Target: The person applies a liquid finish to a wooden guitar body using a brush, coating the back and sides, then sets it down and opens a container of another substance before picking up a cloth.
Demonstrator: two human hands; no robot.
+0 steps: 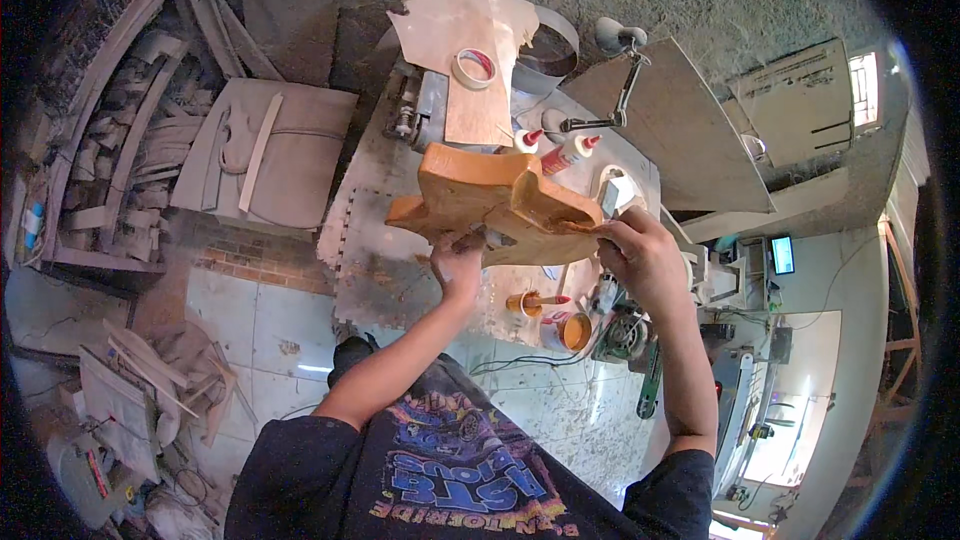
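At frame centre, we grip an orange-stained wooden body blank [497, 205] with both hands: left hand [458, 262] closed underneath, right hand [640, 252] closed on its right edge.

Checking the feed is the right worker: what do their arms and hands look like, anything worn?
Both the left hand and right hand are bare: no gloves, rings or watch visible. Forearms are uncovered; short dark sleeves of a T-shirt with a colourful printed graphic end above the elbows.

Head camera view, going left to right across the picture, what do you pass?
Pile of wood offcuts → flat board with a wooden strip → left hand → orange wooden body → right hand → small screen
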